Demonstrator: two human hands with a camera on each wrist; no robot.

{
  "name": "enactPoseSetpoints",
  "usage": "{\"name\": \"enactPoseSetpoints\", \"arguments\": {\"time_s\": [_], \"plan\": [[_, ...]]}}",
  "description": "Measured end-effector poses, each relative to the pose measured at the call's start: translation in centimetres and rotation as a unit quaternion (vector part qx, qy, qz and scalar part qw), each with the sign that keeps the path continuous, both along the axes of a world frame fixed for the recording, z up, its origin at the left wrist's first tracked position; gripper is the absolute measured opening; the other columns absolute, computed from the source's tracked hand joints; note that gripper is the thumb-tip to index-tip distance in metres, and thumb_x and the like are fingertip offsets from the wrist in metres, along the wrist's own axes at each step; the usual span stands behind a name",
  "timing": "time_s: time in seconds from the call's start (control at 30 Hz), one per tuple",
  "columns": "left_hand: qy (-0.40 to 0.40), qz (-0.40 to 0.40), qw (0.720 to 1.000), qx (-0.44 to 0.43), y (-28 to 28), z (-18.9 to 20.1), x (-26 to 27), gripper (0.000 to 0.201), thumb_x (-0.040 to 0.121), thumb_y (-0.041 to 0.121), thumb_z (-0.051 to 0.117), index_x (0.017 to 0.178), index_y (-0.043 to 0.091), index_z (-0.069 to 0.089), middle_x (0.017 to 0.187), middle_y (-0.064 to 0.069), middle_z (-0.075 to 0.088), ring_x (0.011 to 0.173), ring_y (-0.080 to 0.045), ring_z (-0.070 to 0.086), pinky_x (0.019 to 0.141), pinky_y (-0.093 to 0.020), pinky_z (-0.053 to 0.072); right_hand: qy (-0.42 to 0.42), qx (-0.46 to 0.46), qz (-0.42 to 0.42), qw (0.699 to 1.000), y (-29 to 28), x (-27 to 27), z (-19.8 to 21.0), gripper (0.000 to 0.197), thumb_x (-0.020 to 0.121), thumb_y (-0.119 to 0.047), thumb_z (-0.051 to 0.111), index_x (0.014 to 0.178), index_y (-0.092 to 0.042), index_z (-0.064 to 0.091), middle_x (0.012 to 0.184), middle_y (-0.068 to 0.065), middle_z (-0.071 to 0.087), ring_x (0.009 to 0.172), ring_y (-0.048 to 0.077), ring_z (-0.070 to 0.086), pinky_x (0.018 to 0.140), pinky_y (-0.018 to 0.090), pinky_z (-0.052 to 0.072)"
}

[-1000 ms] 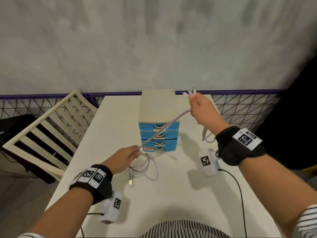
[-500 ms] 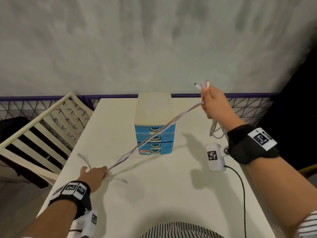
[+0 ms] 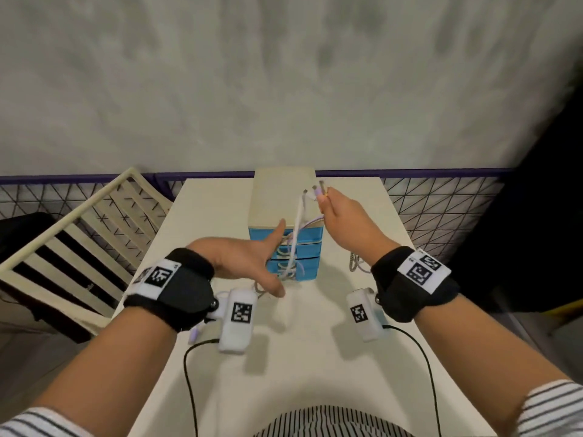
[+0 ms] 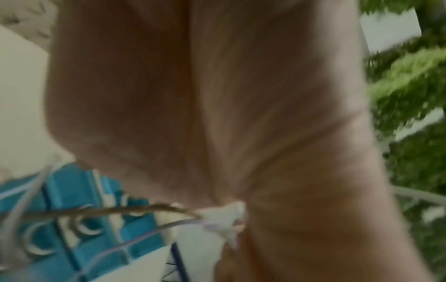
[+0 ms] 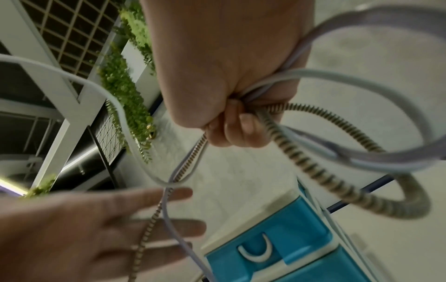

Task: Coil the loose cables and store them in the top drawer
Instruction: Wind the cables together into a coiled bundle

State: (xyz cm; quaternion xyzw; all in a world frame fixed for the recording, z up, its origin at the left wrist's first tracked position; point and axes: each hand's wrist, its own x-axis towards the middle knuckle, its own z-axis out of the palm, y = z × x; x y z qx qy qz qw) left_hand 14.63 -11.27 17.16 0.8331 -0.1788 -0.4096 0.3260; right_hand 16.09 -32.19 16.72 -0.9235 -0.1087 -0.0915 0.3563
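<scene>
- White table point(image 3: 315, 357): bears the drawer unit point(image 3: 284, 197), set at the far middle; the landmark for all below.
- Drawer unit: cream top, three blue drawers; top drawer point(image 3: 310, 236) seen closed, nothing stored inside yet as far as can be told.
- Step in hand, by judgement: coiling, mid-wrap. Several loops gathered, a length left hanging in front of the drawer faces.
- Next move, by judgement: bring the hanging length up into another loop at the upper grip, then free one hand for the top drawer's handle; care needed lest the loops spring apart.
- Right hand point(image 3: 342, 216): raised above and just right of the unit's top, wrist bent, fingers curled tight round the bundle, plug ends poking out over the cream top.
- Left hand point(image 3: 249, 260): held in front of the unit's left side, palm turned sideways, fingers spread straight, strands running across them; no clamp on anything.
- Cables point(image 5: 301, 158): a striped braided one and smooth pale ones, looped from the right fist, draped down past the drawer fronts.
- Braided loop point(image 3: 356, 263): hanging right of the unit, below the right wrist.
</scene>
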Motion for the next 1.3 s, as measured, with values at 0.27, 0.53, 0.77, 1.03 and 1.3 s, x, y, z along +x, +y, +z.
{"name": "enactPoseSetpoints", "arguments": {"time_s": [0.27, 0.53, 0.77, 1.03, 1.3], "plan": [[-0.189, -0.07, 0.942, 0.27, 1.4, 2.6, 0.3, 0.084, 0.083, 0.016, 0.058, 0.148, 0.034, 0.007, 0.157, 0.008, 0.023, 0.136, -0.021, 0.036, 0.111, -0.036, 0.032, -0.009, -0.194, -0.036, 0.98, -1.1, 0.3, -1.4, 0.037, 0.104, -0.035, 0.025, 0.111, -0.006, 0.046, 0.074, 0.014, 0.057, 0.063, 0.033, 0.054, 0.054, 0.036, 0.04], [-0.278, 0.133, 0.951, -0.006, -1.0, 1.7, 0.1, 0.036, 0.101, 0.026, 0.031, 0.133, 0.016, 0.046, 0.136, -0.004, 0.053, 0.126, -0.019, 0.047, 0.101, -0.03, 0.035, -0.001, -0.209, 0.006, 0.978, 0.2, -0.3, -0.8, 0.034, 0.104, -0.033, 0.028, 0.114, -0.007, 0.046, 0.083, 0.018, 0.065, 0.069, 0.035, 0.06, 0.058, 0.039, 0.047], [-0.207, 0.18, 0.947, -0.168, -4.3, 0.4, -0.5, 0.039, 0.095, 0.046, 0.037, 0.09, 0.012, 0.056, 0.079, -0.004, 0.061, 0.07, -0.016, 0.059, 0.075, -0.03, 0.049, 0.004, 0.038, 0.027, 0.999, 3.1, -1.3, 0.0, 0.022, 0.103, -0.024, 0.035, 0.105, -0.007, 0.049, 0.083, 0.0, 0.058, 0.071, 0.019, 0.055, 0.054, 0.021, 0.044], [-0.249, 0.144, 0.951, -0.113, -3.1, -0.9, -1.6, 0.035, 0.1, 0.036, 0.029, 0.109, 0.015, 0.056, 0.104, 0.0, 0.056, 0.096, -0.015, 0.051, 0.078, -0.02, 0.039, 0.096, 0.506, 0.059, 0.855, 0.6, 0.0, 1.8, 0.031, 0.105, -0.03, 0.032, 0.079, -0.017, 0.042, 0.06, -0.003, 0.044, 0.048, 0.011, 0.045, 0.054, 0.026, 0.046], [-0.115, 0.1, 0.962, -0.227, -6.8, 0.1, -3.2, 0.029, 0.098, 0.04, 0.038, 0.096, 0.014, 0.051, 0.08, -0.003, 0.061, 0.065, 0.001, 0.059, 0.068, -0.013, 0.044, 0.114, 0.641, 0.068, 0.756, 2.1, -0.3, 1.4, 0.031, 0.104, -0.033, 0.035, 0.078, -0.017, 0.043, 0.057, -0.005, 0.042, 0.048, 0.009, 0.042, 0.047, 0.019, 0.042]]}}
